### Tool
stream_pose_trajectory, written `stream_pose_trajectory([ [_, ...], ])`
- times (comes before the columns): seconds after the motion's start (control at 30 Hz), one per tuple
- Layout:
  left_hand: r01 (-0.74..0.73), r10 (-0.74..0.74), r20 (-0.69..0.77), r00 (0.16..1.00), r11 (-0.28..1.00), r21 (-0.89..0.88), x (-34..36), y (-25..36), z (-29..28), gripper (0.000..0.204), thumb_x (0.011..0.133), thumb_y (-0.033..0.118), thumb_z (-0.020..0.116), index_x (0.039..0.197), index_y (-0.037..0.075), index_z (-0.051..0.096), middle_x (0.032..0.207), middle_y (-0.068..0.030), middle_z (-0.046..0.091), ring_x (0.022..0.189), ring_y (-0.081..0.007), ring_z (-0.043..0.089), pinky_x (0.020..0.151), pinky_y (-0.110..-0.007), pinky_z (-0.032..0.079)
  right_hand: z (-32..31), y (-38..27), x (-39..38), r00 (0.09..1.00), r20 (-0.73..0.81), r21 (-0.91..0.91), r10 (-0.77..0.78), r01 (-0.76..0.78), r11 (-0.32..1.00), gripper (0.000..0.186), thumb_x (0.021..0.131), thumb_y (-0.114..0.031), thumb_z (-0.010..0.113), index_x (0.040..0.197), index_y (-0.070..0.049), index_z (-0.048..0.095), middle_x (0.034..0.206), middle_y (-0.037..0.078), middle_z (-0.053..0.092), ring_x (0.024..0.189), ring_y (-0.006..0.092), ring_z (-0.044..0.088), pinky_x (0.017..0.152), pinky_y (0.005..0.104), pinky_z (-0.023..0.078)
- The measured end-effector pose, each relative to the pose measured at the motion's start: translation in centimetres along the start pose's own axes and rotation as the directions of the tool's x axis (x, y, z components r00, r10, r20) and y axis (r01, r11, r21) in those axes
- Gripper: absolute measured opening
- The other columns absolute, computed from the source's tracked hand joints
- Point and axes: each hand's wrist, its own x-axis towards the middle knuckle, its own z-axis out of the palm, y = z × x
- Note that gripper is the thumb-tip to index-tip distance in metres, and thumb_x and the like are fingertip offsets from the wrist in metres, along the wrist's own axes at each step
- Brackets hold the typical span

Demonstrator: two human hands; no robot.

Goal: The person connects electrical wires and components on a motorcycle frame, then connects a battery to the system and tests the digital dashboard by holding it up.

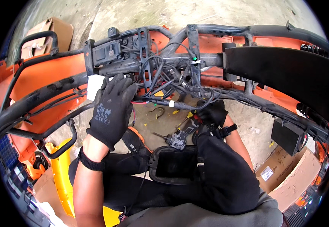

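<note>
Wiring (187,87) inside the frame (209,59) looks light and bendy; I'd grab its thick sleeve (182,106), not thin leads (143,102). Left hand (113,109) has fingers together, grip unclear; right hand (212,113), can't tell.

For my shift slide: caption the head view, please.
Gloved left hand at a white piece by a dark tubular frame, right hand near the cables, grey power tool lying below.

You wear black gloves (109,126) on your left hand (112,109) and right hand (212,112), the left marked with pale print; a black wristband (90,160); a dark right-wrist strap (228,131), perhaps a watch; black trousers (226,178), a grey top (209,216) and an orange-edged dark shoe (132,143).
</note>
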Motion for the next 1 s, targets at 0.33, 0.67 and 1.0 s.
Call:
stream_pose_trajectory([
  [0.33,0.032,-0.08,-0.255,0.964,0.981,-0.19,1.1,-1.0,-2.4,0.033,0.082,-0.003,0.072,0.114,0.003,0.066,0.12,-0.0187,0.066,0.112,-0.0402,0.062,0.095,-0.046,0.051,-0.3,1.1,0.8,0.999,0.011,0.115,-0.045,0.044,0.992,0.026,0.099,-0.024,0.07,0.108,0.001,0.07,0.094,0.011,0.074,0.076,0.0179,0.072,0.071,0.0288,0.06],
  [0.67,-0.106,0.059,-0.136,0.989,0.922,-0.372,1.7,3.9,-0.5,0.041,0.082,0.001,0.074,0.122,0.005,0.066,0.111,-0.0148,0.062,0.098,-0.0363,0.067,0.08,-0.043,0.056,-0.6,1.9,1.2,0.998,0.003,0.186,-0.06,0.058,0.981,0.023,0.1,-0.019,0.068,0.107,0.003,0.07,0.093,0.012,0.075,0.074,0.017,0.072,0.066,0.0261,0.06],
  [1.0,-0.059,0.018,-0.101,0.995,0.906,-0.419,1.6,3.6,0.7,0.026,0.084,-0.006,0.069,0.108,0.003,0.066,0.116,-0.0159,0.062,0.105,-0.0349,0.065,0.086,-0.04,0.054,-0.5,1.4,0.8,1.0,-0.009,0.154,-0.026,0.027,0.988,0.021,0.099,-0.017,0.067,0.106,0.003,0.07,0.09,0.011,0.074,0.071,0.0168,0.071,0.065,0.0258,0.059],
])
